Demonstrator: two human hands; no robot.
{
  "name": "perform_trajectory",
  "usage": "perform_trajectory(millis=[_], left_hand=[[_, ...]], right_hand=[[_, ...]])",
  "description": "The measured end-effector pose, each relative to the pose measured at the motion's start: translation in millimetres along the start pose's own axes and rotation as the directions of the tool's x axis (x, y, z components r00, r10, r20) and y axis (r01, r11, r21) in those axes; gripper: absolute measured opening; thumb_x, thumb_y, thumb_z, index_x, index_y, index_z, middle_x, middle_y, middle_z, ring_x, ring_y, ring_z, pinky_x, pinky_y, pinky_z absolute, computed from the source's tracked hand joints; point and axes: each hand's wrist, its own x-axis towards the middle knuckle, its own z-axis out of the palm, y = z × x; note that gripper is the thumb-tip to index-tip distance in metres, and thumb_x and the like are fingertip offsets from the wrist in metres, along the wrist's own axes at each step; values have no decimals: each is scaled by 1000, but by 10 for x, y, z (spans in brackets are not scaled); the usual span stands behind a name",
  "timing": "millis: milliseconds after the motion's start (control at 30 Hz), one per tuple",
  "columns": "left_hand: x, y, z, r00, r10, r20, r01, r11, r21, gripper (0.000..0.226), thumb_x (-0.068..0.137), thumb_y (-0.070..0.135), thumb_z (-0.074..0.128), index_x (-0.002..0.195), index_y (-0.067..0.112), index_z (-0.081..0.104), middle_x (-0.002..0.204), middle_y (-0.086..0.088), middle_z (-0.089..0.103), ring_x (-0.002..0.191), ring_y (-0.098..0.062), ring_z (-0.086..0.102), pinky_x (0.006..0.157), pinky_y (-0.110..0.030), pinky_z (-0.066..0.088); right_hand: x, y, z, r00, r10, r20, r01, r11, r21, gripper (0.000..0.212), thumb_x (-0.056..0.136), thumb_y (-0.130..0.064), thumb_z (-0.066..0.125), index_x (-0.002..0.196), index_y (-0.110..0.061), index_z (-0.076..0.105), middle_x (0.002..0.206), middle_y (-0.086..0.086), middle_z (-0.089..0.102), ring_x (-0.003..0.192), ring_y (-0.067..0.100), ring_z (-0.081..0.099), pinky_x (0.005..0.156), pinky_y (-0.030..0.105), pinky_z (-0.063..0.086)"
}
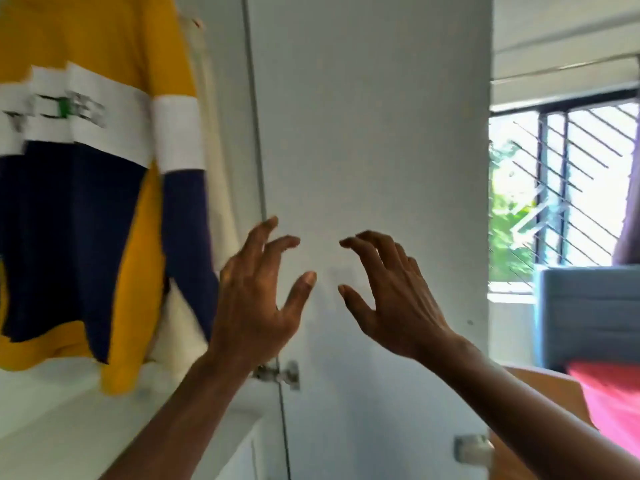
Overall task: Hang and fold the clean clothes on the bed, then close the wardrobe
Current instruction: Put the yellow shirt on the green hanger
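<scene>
Head view: the wardrobe door (374, 133) stands upright, long axis vertical, swung open with its hinge (280, 374) at the left edge. In front of the door the left hand (256, 299) and right hand (394, 299) are raised side by side. Their fingers are spread, loosely bent and empty; whether they touch the door is unclear. Left of the door a yellow, white and navy sweater (86, 202) hangs straight down. The bed (609, 393) lies to the door's right.

Left hand (258, 299) and right hand (391, 299) raised, fingers (360, 247) loosely curled, holding nothing.
</scene>
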Motion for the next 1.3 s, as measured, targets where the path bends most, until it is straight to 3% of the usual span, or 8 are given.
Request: perform_trajectory(millis=[133, 267, 367, 533, 600, 700, 933, 1300], left_hand=[[-615, 686, 808, 981, 28, 192, 14, 977, -213, 46, 99, 54, 54, 139, 31, 55, 165, 9, 33, 153, -12, 33, 117, -51, 37], [-1266, 1465, 1606, 928, 74, 366, 88, 909, -408, 43, 95, 59, 54, 134, 39, 55, 164, 13, 34, 150, -12, 37, 115, -49, 41], [-1733, 2123, 2162, 861, 118, 495, 167, 854, -494, 45, 92, 62, 56, 133, 41, 55, 163, 16, 37, 149, -12, 39, 113, -50, 44], [-2374, 3296, 2891, 731, 289, 618, 211, 766, -608, 51, 87, 57, 60, 134, 35, 58, 162, 9, 39, 148, -18, 43, 110, -48, 47], [-2589, 3768, 3126, 680, 347, 645, 238, 728, -643, 53, 88, 58, 59, 135, 34, 56, 162, 7, 40, 148, -18, 43, 110, -48, 47], [-2916, 4376, 3403, 578, 423, 699, 279, 702, -655, 52, 92, 59, 58, 139, 36, 52, 162, 8, 38, 146, -19, 45, 106, -50, 49], [-3453, 5440, 4042, 342, 549, 762, 319, 695, -644, 42, 96, 50, 66, 135, 41, 55, 163, 15, 33, 145, -13, 43, 107, -42, 44], [-3830, 6237, 5235, 57, 614, 787, 315, 737, -598, 49, 97, 53, 62, 141, 37, 49, 165, 5, 30, 145, -23, 45, 109, -51, 45]], right_hand=[[-1199, 500, -277, 966, 252, 54, -253, 967, 17, 69, 96, -42, 61, 155, -27, 29, 151, 1, 37, 132, 25, 47, 105, 43, 47], [-2426, 863, -670, 869, 493, 56, -490, 870, -50, 68, 93, -41, 59, 153, -22, 35, 151, 1, 42, 141, 22, 44, 116, 42, 40], [-3329, 1074, -1007, 750, 660, 37, -656, 750, -88, 66, 89, -39, 61, 150, -26, 38, 148, -6, 43, 142, 17, 44, 115, 46, 41], [-4634, 1277, -1658, 476, 879, 33, -859, 472, -199, 64, 87, -50, 51, 147, -33, 37, 145, -12, 39, 136, 6, 43, 113, 22, 35], [-5100, 1400, -1905, 357, 933, 29, -907, 354, -226, 64, 86, -50, 52, 147, -36, 36, 145, -13, 38, 136, 8, 42, 113, 23, 35], [-5714, 1577, -2231, 202, 979, 13, -956, 200, -214, 64, 87, -48, 55, 147, -37, 34, 144, -9, 37, 135, 12, 42, 112, 35, 41], [-6794, 2058, -2749, -107, 994, -26, -991, -109, -76, 61, 95, -42, 60, 149, -38, 32, 146, -7, 33, 136, 15, 40, 107, 37, 42], [-7562, 2790, -2978, -369, 929, -23, -929, -369, -38, 57, 95, -38, 65, 146, -29, 41, 139, 0, 41, 134, 18, 43, 112, 37, 39]])
